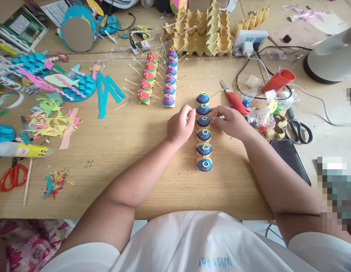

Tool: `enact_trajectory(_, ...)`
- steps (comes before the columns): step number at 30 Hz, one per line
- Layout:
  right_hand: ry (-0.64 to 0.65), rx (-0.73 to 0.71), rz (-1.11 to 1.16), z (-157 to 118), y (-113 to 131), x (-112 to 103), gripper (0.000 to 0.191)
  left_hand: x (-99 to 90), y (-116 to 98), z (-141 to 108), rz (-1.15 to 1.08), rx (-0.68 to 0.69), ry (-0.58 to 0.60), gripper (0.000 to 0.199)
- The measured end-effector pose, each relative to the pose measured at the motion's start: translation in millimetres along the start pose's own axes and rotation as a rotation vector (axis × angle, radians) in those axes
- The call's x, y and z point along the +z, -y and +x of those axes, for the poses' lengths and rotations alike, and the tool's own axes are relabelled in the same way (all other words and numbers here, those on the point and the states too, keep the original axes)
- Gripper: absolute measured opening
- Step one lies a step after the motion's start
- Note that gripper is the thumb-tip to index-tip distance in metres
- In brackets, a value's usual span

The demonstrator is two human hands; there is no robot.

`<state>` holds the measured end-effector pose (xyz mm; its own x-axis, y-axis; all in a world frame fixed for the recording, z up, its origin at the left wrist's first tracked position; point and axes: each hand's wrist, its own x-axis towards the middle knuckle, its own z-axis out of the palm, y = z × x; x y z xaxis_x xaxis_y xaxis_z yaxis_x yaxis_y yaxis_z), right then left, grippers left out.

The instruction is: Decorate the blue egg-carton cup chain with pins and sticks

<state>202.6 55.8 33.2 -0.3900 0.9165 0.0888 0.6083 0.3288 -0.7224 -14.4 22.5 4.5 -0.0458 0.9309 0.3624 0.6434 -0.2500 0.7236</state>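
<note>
A strip of egg-carton cups topped with blue domes [204, 135] runs down the middle of the table. Each dome bears a yellow ring and red marks; the farthest has two green-tipped sticks. At the strip's left edge, beside the second dome, my left hand [181, 124] is closed, its fingers curled against the thumb. On the other side my right hand [228, 120] pinches close to the second and third cups. What either hand holds is too small or hidden to tell. Farther left stand a purple-and-blue strip [170, 79] and a red-and-green strip [147, 80], both with sticks poking out.
Egg trays [195, 36] lie at the back, near a power strip [251, 37]. On the right are a red cup [279, 80], black scissors [298, 130] and a phone [290, 160]. Paper scraps [56, 121], red scissors [13, 176] and a glue bottle [25, 149] lie left.
</note>
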Motion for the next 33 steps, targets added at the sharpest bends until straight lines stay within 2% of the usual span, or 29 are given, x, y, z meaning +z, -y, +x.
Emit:
enact_trajectory(10,-0.044,-0.004,0.001,1,2,-1,0.015,1.0,3,3,-0.105,-0.017,-0.021,0.031)
enact_trajectory(14,-0.190,0.021,0.003,-1,8,-1,0.011,3.6,8,7,-0.284,-0.021,-0.055,0.037)
enact_trajectory(17,-0.287,0.052,0.118,-3,14,5,0.012,6.0,11,11,-0.447,-0.031,-0.053,0.043)
enact_trajectory(21,-0.372,0.068,0.267,-7,18,18,0.018,9.1,13,13,-0.570,-0.092,-0.017,0.042)
enact_trajectory(25,-0.396,0.054,0.274,-11,15,27,0.028,11.9,10,12,-0.645,-0.129,-0.012,0.044)
enact_trajectory(27,-0.426,0.017,0.254,-12,9,29,0.034,11.8,7,12,-0.708,-0.152,0.006,0.049)
enact_trajectory(29,-0.484,-0.077,0.271,-11,1,32,0.037,10.2,4,11,-0.789,-0.187,0.031,0.052)
enact_trajectory(33,-0.527,-0.272,0.361,-9,-10,35,0.034,5.9,-1,11,-0.889,-0.226,0.037,0.054)
